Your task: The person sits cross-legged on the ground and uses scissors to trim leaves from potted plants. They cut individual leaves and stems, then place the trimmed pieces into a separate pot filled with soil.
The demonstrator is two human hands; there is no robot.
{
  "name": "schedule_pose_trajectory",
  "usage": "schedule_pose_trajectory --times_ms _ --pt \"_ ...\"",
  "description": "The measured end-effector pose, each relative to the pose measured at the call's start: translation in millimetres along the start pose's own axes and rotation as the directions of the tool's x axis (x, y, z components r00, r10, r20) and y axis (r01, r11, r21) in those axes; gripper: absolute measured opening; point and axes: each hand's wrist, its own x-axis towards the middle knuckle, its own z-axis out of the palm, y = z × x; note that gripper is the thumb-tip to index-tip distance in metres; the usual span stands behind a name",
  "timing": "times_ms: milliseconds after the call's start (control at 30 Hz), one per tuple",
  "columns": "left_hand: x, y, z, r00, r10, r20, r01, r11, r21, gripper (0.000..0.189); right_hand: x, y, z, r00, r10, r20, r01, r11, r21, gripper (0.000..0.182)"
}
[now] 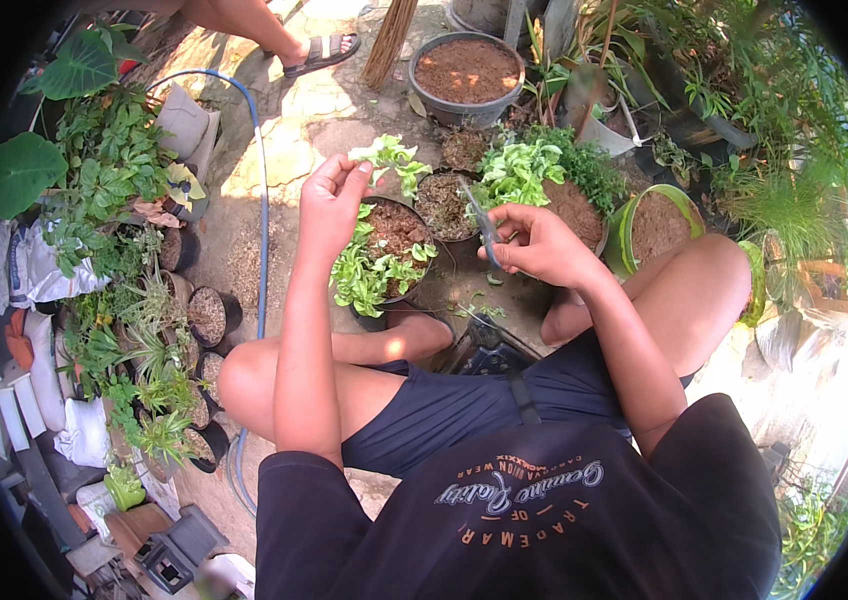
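Note:
My left hand [338, 184] pinches a leafy green cutting [392, 159] between thumb and fingers, held up above the pots. In my right hand [536, 244] is a pair of scissors [482, 225], pointing up and away from me; whether the blades are apart I cannot tell. Below my left hand stands a black pot of soil [396, 232] with pale green leafy stems [360, 277] on its left and front. A smaller pot of soil [445, 206] sits between my hands. Beyond my right hand is a bunch of light green leaves [521, 174].
A large grey pot of soil [467, 75] stands ahead, with a straw broom [390, 45] beside it. A green pot [653, 225] is near my right knee. A blue hose [264, 195] runs along the left, past small potted plants [212, 315]. Another person's sandalled foot [319, 54] is at the top.

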Motion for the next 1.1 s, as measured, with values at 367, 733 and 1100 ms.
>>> schedule_pose_trajectory --times_ms 367,733,1100 --pt "6 20 15 0.980 0.018 0.199 0.118 0.750 -0.650 0.017 -62 119 33 0.902 0.389 0.188 -0.006 0.446 -0.895 0.032" --pt "8 28 58 0.952 -0.008 0.305 0.239 0.644 -0.726 0.046 -61 156 53 0.776 0.513 0.366 0.130 0.437 -0.890 0.027" --pt "-10 26 47 0.897 0.045 0.440 0.288 0.696 -0.658 0.010 -57 74 11 0.874 0.374 0.310 -0.002 0.642 -0.767 0.026"
